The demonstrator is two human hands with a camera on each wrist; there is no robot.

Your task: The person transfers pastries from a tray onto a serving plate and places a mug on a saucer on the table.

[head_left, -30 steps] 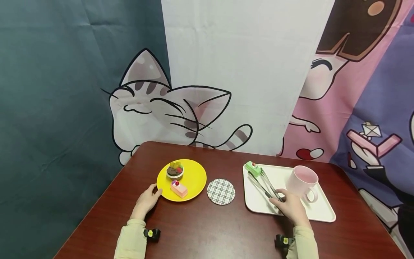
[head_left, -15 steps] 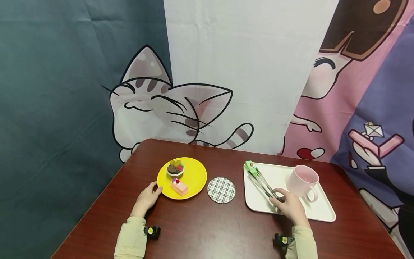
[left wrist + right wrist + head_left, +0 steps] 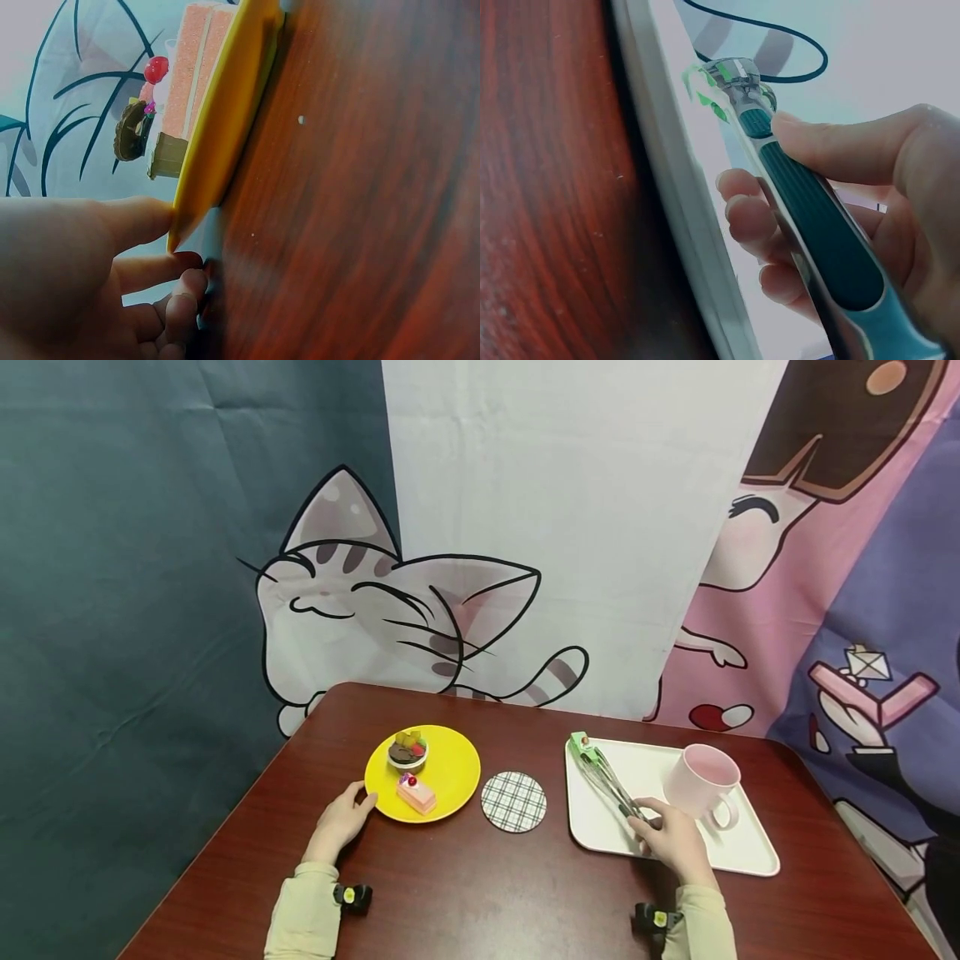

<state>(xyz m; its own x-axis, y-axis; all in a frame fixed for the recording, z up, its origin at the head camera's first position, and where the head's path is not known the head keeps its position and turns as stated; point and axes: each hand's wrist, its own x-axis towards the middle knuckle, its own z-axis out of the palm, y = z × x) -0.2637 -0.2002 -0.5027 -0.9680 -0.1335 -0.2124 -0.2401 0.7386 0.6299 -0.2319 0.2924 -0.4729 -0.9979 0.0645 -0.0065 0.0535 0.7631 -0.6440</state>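
My right hand point(image 3: 675, 839) grips a pair of metal tongs point(image 3: 617, 790) with dark green handle grips point(image 3: 817, 217). Their tips are closed around a small green toy cake slice point(image 3: 580, 745) at the far left corner of a white tray point(image 3: 600, 835). Whether the slice touches the tray is hard to tell. With thumb on top and index finger below, my left hand point(image 3: 339, 827) pinches the near-left rim of a yellow plate point(image 3: 457, 768). A pink toy cake slice point(image 3: 417, 795) and a fruit-topped toy tart point(image 3: 407, 753) rest on that plate.
A pink mug point(image 3: 690, 785) stands on the tray's right half, close to my right hand. Between plate and tray lies a round checked coaster point(image 3: 513, 802). A printed cloth backdrop point(image 3: 562, 527) rises behind the brown table point(image 3: 480, 893).
The tongs' arms have drawn together around the green cake slice, which has turned slightly. The left hand stays at the plate rim.
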